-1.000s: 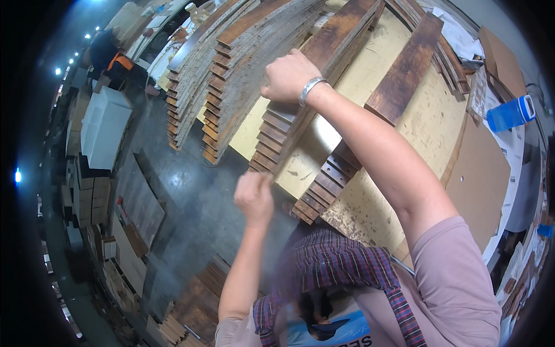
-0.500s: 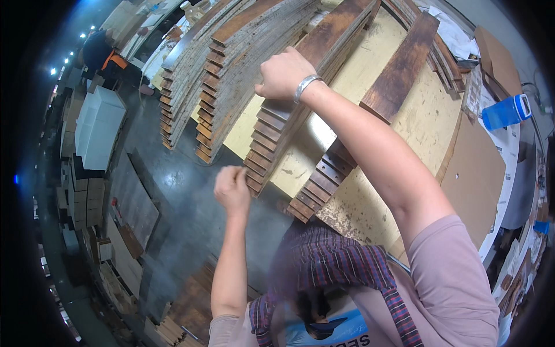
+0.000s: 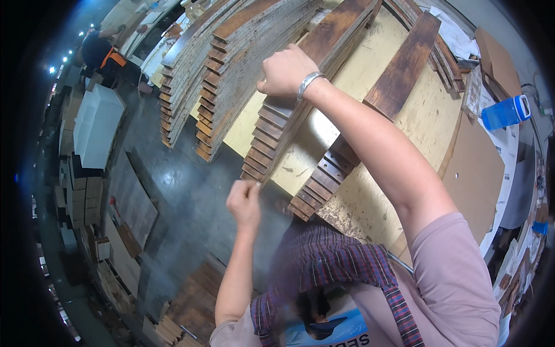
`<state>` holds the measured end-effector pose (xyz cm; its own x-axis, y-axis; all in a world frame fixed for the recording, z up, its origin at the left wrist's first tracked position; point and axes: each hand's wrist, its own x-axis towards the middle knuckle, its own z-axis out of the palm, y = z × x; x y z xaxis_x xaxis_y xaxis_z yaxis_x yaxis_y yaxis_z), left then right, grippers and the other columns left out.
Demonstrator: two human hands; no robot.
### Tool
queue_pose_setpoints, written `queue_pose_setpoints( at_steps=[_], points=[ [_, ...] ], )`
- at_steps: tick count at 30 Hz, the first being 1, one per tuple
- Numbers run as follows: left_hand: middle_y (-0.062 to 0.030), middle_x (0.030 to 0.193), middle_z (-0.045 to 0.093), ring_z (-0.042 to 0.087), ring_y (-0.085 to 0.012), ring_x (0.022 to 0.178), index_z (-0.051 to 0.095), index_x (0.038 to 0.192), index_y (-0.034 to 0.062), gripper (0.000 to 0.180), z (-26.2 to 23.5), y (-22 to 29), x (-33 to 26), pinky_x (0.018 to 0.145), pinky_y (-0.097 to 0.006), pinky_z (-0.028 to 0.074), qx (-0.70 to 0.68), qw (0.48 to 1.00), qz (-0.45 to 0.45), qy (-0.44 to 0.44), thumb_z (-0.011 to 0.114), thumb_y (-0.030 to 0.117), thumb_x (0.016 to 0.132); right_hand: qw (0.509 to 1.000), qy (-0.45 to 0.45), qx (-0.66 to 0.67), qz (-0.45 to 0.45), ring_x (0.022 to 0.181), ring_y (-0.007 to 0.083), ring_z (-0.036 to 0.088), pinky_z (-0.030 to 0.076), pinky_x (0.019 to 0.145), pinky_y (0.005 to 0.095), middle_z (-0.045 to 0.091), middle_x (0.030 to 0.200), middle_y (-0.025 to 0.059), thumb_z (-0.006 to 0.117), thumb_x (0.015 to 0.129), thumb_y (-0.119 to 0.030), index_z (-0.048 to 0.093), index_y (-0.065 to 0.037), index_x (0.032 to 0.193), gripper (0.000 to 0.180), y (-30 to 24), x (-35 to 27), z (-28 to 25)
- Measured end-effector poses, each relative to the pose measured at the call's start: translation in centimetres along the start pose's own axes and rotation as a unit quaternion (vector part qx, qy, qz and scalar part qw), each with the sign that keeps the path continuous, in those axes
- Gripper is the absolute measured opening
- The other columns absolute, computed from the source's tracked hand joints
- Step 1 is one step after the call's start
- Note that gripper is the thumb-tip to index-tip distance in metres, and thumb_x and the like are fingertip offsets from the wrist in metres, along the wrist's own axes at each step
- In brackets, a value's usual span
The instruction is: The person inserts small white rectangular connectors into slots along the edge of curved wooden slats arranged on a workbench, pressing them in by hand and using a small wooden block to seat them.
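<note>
In the middle, a stepped stack of brown-stained wooden boards (image 3: 267,137) rests on the worktable (image 3: 425,147), its fanned ends jutting past the edge. My left hand (image 3: 244,202) is closed in a pinch right beside the lowest board end; whatever its fingers hold is hidden. Over the stack's upper part, my right hand (image 3: 287,70) has its fingers curled in, and I cannot see what lies inside them. To the right stands a second fanned stack with drilled holes (image 3: 326,173), partly covered by my right forearm. Above that forearm shows a dark-stained board (image 3: 403,69).
More stepped stacks (image 3: 211,104) stand to the left. At right are a blue container (image 3: 506,112) and cardboard (image 3: 475,173). Past the floor at far left are a white box (image 3: 98,128) and leaning panels (image 3: 134,199). Another person (image 3: 101,51) is in the far left background.
My left hand has shifted down and to the right, below the end of the stack. My right hand stays nearly in place, with its forearm slightly moved.
</note>
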<state>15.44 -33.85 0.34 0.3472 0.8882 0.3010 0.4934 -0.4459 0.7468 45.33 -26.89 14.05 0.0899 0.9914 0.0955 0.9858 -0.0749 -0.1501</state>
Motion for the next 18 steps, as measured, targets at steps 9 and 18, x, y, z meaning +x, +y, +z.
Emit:
queue_pose_setpoints(
  at_steps=[9,18],
  points=[
    [0.0024,0.074,0.061,0.048,-0.0031,0.055,0.062,0.092,0.0036,0.011,1.1,0.6,5.4,0.051,-0.022,0.038,-0.227,0.919,-0.321,-0.005,0.072,0.006,0.093,1.0,0.006,0.005,0.002,0.083,0.0333,0.072,0.048,0.097,0.0408,0.074,0.082,0.0205,0.059,0.085,-0.041,0.076,-0.003,0.08,0.042,-0.2,-0.2,0.0],
    [0.0053,0.07,0.057,0.045,-0.0047,0.061,0.069,0.082,0.0049,0.014,0.9,-1.0,5.2,0.053,-0.024,0.032,-0.226,0.905,-0.357,0.039,0.069,0.01,0.095,1.0,-0.026,-0.004,0.012,0.092,0.0301,0.073,0.046,0.096,0.0405,0.076,0.093,0.0161,0.06,0.085,-0.042,0.078,-0.008,0.092,0.039,-0.2,0.0,-0.3]
  ],
)
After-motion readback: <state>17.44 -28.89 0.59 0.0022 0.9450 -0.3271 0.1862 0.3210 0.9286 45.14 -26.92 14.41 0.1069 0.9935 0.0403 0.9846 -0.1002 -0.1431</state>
